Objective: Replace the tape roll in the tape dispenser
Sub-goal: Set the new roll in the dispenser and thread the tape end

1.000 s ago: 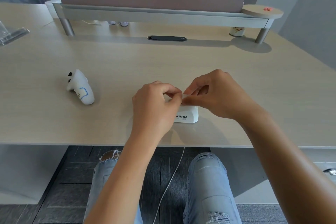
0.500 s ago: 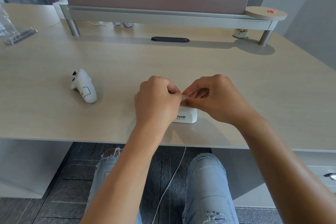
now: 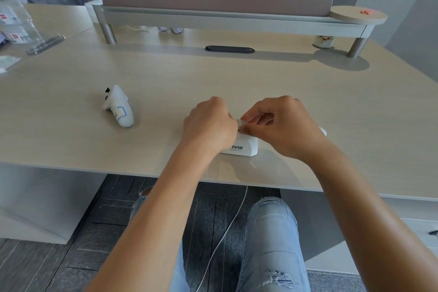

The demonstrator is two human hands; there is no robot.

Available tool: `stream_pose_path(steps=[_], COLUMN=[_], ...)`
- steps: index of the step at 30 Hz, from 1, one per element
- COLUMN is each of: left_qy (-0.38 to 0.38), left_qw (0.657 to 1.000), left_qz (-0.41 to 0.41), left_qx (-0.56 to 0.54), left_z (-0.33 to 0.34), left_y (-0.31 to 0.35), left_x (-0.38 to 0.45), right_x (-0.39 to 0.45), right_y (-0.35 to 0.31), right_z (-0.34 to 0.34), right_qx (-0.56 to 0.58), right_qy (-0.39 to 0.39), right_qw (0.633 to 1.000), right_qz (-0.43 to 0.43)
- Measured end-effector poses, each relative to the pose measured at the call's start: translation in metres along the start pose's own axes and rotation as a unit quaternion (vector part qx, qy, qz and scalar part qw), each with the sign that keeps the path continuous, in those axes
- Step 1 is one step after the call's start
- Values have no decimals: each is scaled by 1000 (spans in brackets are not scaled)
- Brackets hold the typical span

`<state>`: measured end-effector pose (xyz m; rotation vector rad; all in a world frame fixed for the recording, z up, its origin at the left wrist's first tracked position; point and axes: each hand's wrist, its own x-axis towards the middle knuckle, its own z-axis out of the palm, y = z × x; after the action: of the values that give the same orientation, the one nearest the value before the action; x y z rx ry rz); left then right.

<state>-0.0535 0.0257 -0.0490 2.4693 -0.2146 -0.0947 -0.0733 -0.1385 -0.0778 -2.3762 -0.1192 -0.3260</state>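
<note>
A small white tape dispenser (image 3: 246, 147) with dark lettering on its side stands on the light wooden desk (image 3: 213, 78) near the front edge. My left hand (image 3: 209, 125) is curled over its left half and hides that part. My right hand (image 3: 279, 125) is above its right end, thumb and forefinger pinched on a small pale piece, seemingly tape (image 3: 241, 123), at the dispenser's top. The tape roll itself is hidden by my hands. A bit of something white (image 3: 322, 131) shows behind my right hand.
A white handheld controller (image 3: 118, 106) lies to the left on the desk. A raised shelf (image 3: 225, 21) with metal legs runs along the back, with a dark oval grommet (image 3: 229, 49) below it. Clear plastic items (image 3: 19, 28) sit at far left. My knees are below the desk edge.
Both hands stay on the dispenser with only small finger movements. The camera view has shifted a little, so the dispenser and controller sit slightly differently in frame.
</note>
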Motion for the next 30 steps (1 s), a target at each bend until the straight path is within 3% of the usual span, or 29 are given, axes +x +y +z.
stream_pose_path(steps=[5,18,30], left_qy=[69,137,107], left_qw=[996,990,994], left_qz=[-4,25,-7], left_qx=[-56,21,35], left_z=[2,13,4], left_y=[-9,-6,3], left_x=[5,1,1], right_x=[-2,-1,0], right_y=[0,0,-3], right_z=[0,2,1], right_qx=[-7,-2,-20], right_qy=[2,15,7], right_qw=[1000,1000,1000], right_qz=[-2,-7,-8])
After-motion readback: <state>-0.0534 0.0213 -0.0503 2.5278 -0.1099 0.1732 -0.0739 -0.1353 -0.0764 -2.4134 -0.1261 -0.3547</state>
